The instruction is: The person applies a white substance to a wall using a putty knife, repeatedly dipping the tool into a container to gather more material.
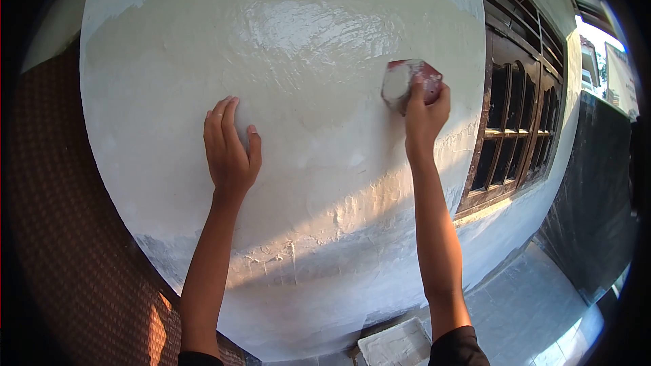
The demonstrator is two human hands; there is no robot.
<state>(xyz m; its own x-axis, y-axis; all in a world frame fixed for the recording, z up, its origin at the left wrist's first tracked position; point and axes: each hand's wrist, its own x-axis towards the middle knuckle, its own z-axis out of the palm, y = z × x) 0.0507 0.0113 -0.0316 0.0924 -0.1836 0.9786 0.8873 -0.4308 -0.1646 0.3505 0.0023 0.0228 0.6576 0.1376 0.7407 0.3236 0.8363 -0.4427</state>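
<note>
A wall [305, 169] fills most of the view, with a broad damp grey-white patch of wall putty [169, 34] across its upper part, glossy and streaked near the top middle. My left hand [230, 149] is raised against the wall, fingers extended and holding nothing. Over on the right, my right hand [426, 118] grips a flat red putty spreader [431, 76] by its near edge. Whitish putty smears the spreader's face, which is at the wall near the patch's right side. Its outline is slightly blurred.
A brown wooden window [519, 108] is set into the wall at right. Below, a tray [397, 346] with whitish paste stands on the tiled floor [522, 305]. Brown woven-looking surface [68, 196] runs along the left, and a dark panel [590, 190] stands far right.
</note>
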